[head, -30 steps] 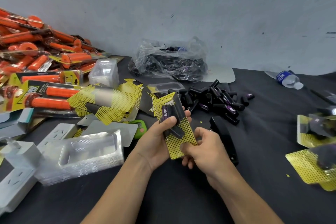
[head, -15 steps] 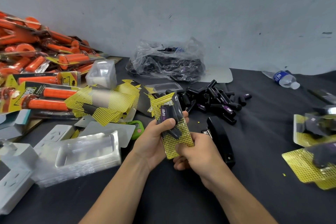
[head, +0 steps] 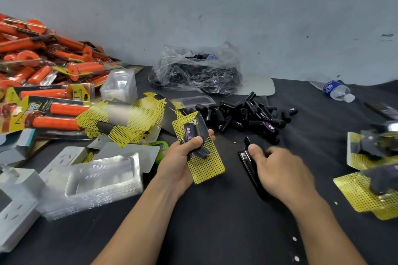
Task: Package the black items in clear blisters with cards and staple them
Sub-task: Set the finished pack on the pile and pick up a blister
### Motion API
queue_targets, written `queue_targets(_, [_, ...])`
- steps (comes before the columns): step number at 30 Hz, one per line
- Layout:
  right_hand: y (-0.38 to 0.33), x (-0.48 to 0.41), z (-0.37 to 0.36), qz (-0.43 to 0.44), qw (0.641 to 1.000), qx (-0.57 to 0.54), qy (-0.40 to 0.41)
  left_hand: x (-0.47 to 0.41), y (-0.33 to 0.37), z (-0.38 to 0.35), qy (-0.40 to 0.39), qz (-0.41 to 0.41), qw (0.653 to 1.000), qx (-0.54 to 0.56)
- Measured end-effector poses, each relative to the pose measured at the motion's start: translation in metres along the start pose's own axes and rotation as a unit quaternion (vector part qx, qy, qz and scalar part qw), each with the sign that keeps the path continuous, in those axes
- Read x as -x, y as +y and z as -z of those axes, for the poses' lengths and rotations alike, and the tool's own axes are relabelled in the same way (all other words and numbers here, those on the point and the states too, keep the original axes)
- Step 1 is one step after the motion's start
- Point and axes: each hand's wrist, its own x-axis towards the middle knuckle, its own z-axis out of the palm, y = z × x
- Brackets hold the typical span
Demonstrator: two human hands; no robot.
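My left hand (head: 178, 163) grips a clear blister pack on a yellow dotted card (head: 205, 168), thumb across the black items (head: 190, 133) inside it, and holds it tilted above the black cloth. To its right, my right hand (head: 282, 174) lies over a black stapler (head: 247, 162), thumb on its top and fingers curled round its far side; the hand is blurred. A pile of loose black items (head: 247, 114) lies just beyond the stapler. Loose yellow cards (head: 125, 122) and a stack of empty clear blisters (head: 92, 180) are on the left.
Finished yellow-carded packs (head: 370, 191) lie at the right edge. A clear plastic bag (head: 198, 73) of black items sits at the back by the wall, a water bottle (head: 336, 90) at back right. Orange packaged grips (head: 43, 60) and white boxes (head: 17, 206) crowd the left.
My right hand has let go of the card's lower end and moved right onto the stapler. My left hand alone now holds the pack.
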Motion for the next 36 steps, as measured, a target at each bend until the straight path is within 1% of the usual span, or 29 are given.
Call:
queue_targets(1, [0.0,0.0,-0.004,0.009,0.999,-0.011,-0.042,0.0,0.0,0.0,-0.002,-0.001,1.0,0.0])
queue_targets(2, [-0.002,0.001,-0.006,0.023,0.997,-0.031,-0.063,-0.001,0.0,0.0,-0.005,-0.004,1.0,-0.001])
queue_targets(5, [-0.006,0.004,-0.009,0.056,0.993,-0.06,-0.088,-0.001,-0.001,0.002,-0.008,-0.017,1.0,-0.012])
queue_targets(9, [-0.015,0.009,-0.007,0.032,0.982,-0.135,-0.128,-0.001,0.001,0.004,-0.004,-0.026,1.0,-0.011])
queue_targets(11, [-0.016,0.011,-0.007,0.027,0.98,-0.128,-0.15,-0.001,0.002,0.005,0.003,-0.028,1.0,-0.007])
queue_targets(13, [-0.014,0.011,-0.007,0.04,0.981,-0.093,-0.166,-0.001,0.003,0.005,0.007,-0.03,1.0,0.0])
queue_targets(16, [-0.014,0.013,-0.005,0.052,0.98,-0.056,-0.183,0.0,0.006,0.005,0.008,-0.031,0.999,0.037])
queue_targets(19, [-0.011,0.013,0.0,0.07,0.975,-0.075,-0.198,0.001,0.009,0.006,0.009,-0.034,0.997,0.068])
queue_targets(23, [-0.011,0.016,0.007,0.126,0.945,-0.154,-0.26,0.002,0.014,0.01,-0.027,-0.045,0.994,0.091])
queue_targets(27, [-0.026,0.029,0.004,0.15,0.905,-0.225,-0.327,0.004,0.018,0.01,-0.066,-0.069,0.991,0.092])
queue_targets(31, [-0.032,0.037,-0.002,0.166,0.883,-0.269,-0.346,0.006,0.017,0.008,-0.071,-0.076,0.991,0.086])
queue_targets(36, [-0.027,0.033,0.003,0.162,0.868,-0.31,-0.354,0.006,0.018,0.007,-0.072,-0.082,0.992,0.069])
